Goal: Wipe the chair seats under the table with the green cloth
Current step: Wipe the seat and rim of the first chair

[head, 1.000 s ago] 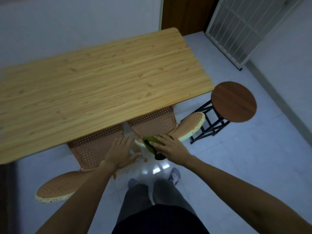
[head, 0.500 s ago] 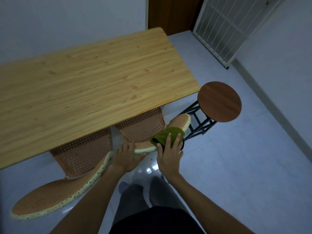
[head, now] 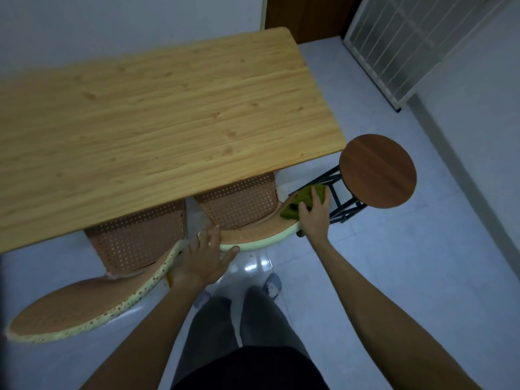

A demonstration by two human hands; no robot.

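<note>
Two woven brown chairs with pale green rims are tucked under the wooden table (head: 168,122). My right hand (head: 313,218) presses the bunched green cloth (head: 305,199) onto the far right part of the right chair seat (head: 259,235). My left hand (head: 204,261) rests flat on that seat's near left rim, fingers spread, holding nothing. The left chair seat (head: 76,308) sticks out toward me at lower left. Both perforated chair backs stand just under the table edge.
A round dark wooden stool (head: 377,170) on black metal legs stands right of the table, close to the cloth. A white metal grille (head: 408,43) leans at the far right wall. My legs and feet stand on the pale tiled floor (head: 394,263).
My right hand has slid the green cloth along the right chair seat, from its near edge to its far right end. My left hand stayed on the seat's near rim.
</note>
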